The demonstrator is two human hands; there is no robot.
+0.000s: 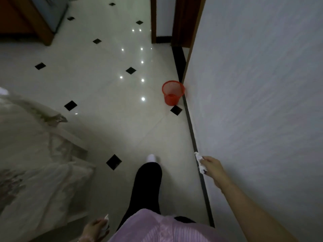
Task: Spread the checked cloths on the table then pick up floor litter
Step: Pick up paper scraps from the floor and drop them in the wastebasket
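My right hand (214, 167) reaches forward along the wall and is closed on a crumpled white piece of litter (199, 162). My left hand (97, 227) hangs low at the bottom edge, fingers curled around a small white scrap (106, 217). A red mesh waste basket (173, 92) stands on the floor against the wall, well ahead of both hands. No checked cloth shows in this view.
A pale patterned fabric-covered piece of furniture (35, 154) fills the left side. White glossy floor tiles with black diamonds (113, 161) run ahead. The wall (262, 84) closes the right side; a wooden door frame (181, 21) and wooden cabinet (26, 18) stand at the far end.
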